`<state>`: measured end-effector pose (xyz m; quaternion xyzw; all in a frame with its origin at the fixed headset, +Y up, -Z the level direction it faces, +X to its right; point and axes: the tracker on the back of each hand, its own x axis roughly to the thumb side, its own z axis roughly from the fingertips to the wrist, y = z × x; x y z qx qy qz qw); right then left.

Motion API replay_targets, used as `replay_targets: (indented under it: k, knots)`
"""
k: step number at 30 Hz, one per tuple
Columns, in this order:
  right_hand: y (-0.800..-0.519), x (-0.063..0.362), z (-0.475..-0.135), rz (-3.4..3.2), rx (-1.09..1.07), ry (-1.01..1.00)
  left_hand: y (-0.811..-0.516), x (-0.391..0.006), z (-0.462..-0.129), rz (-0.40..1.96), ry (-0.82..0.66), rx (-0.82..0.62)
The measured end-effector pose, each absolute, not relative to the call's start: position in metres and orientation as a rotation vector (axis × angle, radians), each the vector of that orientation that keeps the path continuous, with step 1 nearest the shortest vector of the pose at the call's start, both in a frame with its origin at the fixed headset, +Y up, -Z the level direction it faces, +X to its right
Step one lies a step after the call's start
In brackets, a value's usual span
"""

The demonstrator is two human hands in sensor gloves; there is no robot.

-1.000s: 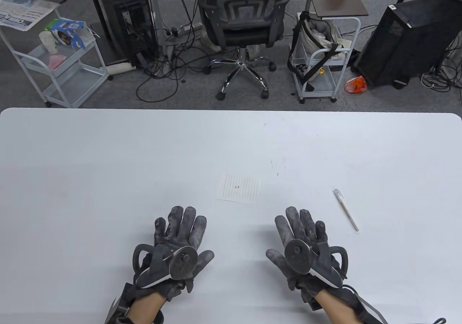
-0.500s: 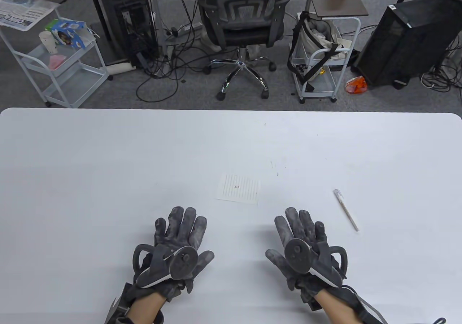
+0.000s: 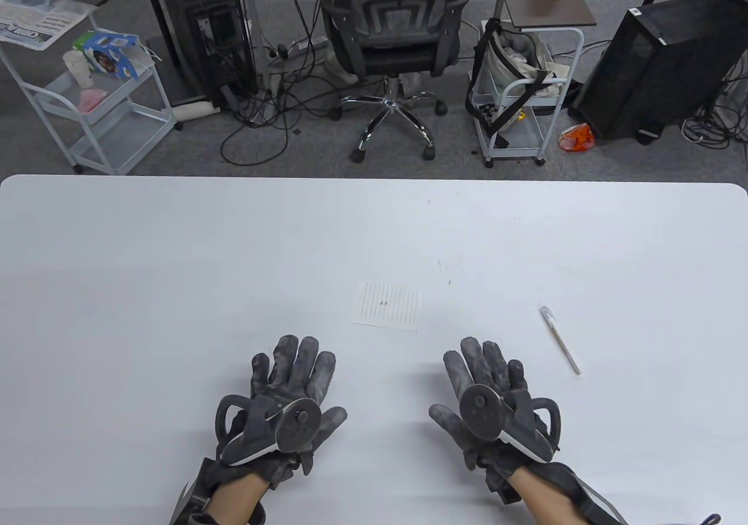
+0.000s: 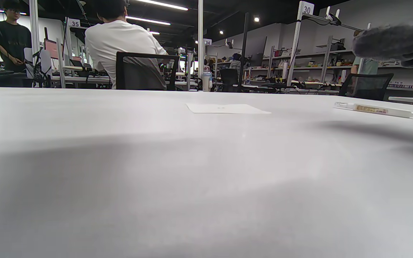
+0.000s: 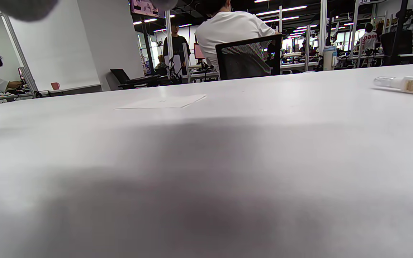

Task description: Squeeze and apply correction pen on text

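Note:
A small lined paper (image 3: 387, 306) with a tiny mark of text at its middle lies flat on the white table (image 3: 175, 268). It also shows in the left wrist view (image 4: 226, 108) and the right wrist view (image 5: 163, 102). A slim white correction pen (image 3: 560, 338) lies on the table to the right of the paper, also seen in the left wrist view (image 4: 373, 110) and the right wrist view (image 5: 407, 85). My left hand (image 3: 292, 382) and right hand (image 3: 482, 382) are near the front edge, fingers spread, palms down, holding nothing. The pen is just right of my right hand.
Beyond the table's far edge are an office chair (image 3: 391, 28), two wire carts (image 3: 99, 104) (image 3: 520, 98), computer towers (image 3: 654, 63) and floor cables.

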<state>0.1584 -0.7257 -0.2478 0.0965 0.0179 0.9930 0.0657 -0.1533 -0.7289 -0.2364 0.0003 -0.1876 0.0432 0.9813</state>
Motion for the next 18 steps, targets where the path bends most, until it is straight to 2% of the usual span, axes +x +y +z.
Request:
replay_targets:
  k: [7,14,18]
  knots:
    - [-0.718,0.154,-0.274,2.970,0.167,0.081,-0.727,-0.156,-0.236,0.107,-0.374,0.010]
    - [-0.687,0.128,-0.334,2.915,0.023,0.029,-0.727,-0.156,-0.235,0.115,-0.381,0.008]
    - [-0.687,0.113,-0.371,2.919,-0.041,0.028,-0.726,-0.156,-0.235,0.113,-0.386,0.013]
